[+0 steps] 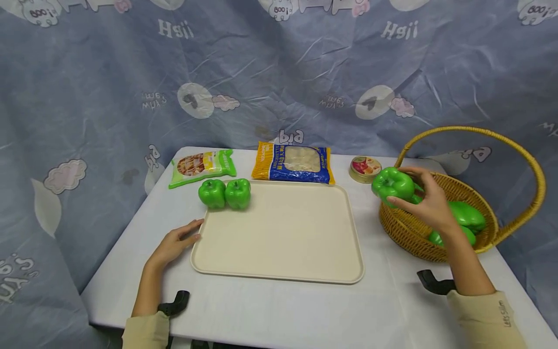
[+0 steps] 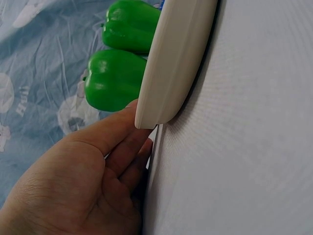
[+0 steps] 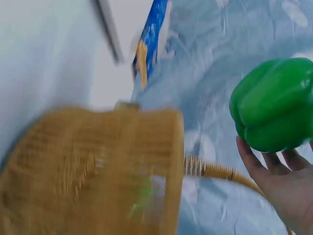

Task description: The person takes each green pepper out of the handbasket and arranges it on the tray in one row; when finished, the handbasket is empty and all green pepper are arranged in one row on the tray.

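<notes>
My right hand (image 1: 429,201) grips a green bell pepper (image 1: 392,184) above the left rim of a wicker basket (image 1: 405,235). In the right wrist view the fingers curl under the same pepper (image 3: 274,105), and the basket looks blurred. More green peppers (image 1: 466,215) lie inside the basket, partly hidden by the hand and forearm. At the left edge of a cream tray (image 1: 283,232), my left hand (image 1: 174,245) rests with its fingertips at the rim. Two green bell peppers (image 1: 225,194) stand side by side in the tray's far left corner.
Behind the tray lie a green snack bag (image 1: 202,167) and a blue and yellow pasta bag (image 1: 294,163). A small round tin (image 1: 365,168) stands between the tray and the basket. The basket's tall handle (image 1: 540,179) arches up on the right. A patterned curtain (image 1: 279,72) hangs behind the table.
</notes>
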Demonstrator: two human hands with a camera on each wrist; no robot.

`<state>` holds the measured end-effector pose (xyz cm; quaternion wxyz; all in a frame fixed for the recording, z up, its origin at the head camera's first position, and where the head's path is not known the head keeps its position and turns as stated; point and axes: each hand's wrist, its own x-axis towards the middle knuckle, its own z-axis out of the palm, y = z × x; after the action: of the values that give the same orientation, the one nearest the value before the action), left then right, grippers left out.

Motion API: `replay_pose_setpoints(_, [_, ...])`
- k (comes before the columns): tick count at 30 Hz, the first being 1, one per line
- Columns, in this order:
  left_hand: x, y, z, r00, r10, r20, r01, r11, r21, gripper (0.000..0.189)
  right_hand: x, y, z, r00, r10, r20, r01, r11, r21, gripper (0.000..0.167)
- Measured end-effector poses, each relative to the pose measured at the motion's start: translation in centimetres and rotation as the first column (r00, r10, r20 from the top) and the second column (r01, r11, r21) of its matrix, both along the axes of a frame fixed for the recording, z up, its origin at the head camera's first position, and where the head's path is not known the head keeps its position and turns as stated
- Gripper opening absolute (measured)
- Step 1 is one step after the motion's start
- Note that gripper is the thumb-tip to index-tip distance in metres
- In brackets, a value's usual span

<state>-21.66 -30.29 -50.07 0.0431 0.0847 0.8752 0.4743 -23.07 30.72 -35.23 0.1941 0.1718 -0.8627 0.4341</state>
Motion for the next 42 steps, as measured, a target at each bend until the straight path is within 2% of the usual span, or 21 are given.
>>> replay_pose_setpoints(5, [0.0, 0.0, 0.3, 1.0, 0.0, -0.005, 0.0, 1.0, 0.016, 0.052, -1.0, -3.7, 0.3, 0.995, 0.099, -0.015, -0.1, 0.994, -0.047, 0.08])
replay_pose_setpoints(13, [-0.3, 0.1, 0.3, 1.0, -0.009, -0.014, 0.01, 1.0, 0.007, 0.052, -1.3, -10.9, 1.5, 0.981, 0.194, -0.028, -0.194, 0.981, 0.013, 0.078])
replay_pose_setpoints(22, [-0.4, 0.1, 0.2, 1.0, -0.01, -0.023, 0.011, 1.0, 0.007, 0.052, -3.2, -17.3, 1.2, 0.962, 0.271, 0.018, -0.27, 0.962, -0.036, 0.071])
replay_pose_setpoints(27, [-0.4, 0.1, 0.3, 1.0, -0.017, -0.019, 0.017, 1.0, 0.004, 0.052, -3.9, -20.4, 0.6, 0.951, 0.306, 0.045, -0.3, 0.948, -0.111, 0.071])
replay_pose_setpoints(32, [-0.2, 0.0, 0.4, 1.0, -0.007, -0.017, 0.007, 1.0, 0.003, 0.052, -5.6, -22.9, -1.6, 0.939, 0.313, 0.145, -0.284, 0.94, -0.19, 0.073])
replay_pose_setpoints(35, [-0.1, 0.0, 0.3, 1.0, -0.007, -0.019, 0.007, 1.0, 0.01, 0.051, -7.3, -23.8, -4.2, 0.934, 0.293, 0.205, -0.248, 0.944, -0.217, 0.074])
replay_pose_setpoints(39, [0.0, 0.0, 0.1, 1.0, -0.012, -0.022, 0.013, 1.0, 0.007, 0.052, -9.2, -24.6, -7.5, 0.932, 0.252, 0.261, -0.201, 0.958, -0.206, 0.078])
replay_pose_setpoints(42, [0.2, 0.0, 0.1, 1.0, -0.007, -0.022, 0.007, 1.0, 0.004, 0.053, -9.5, -25.1, -8.5, 0.937, 0.217, 0.275, -0.174, 0.969, -0.175, 0.078])
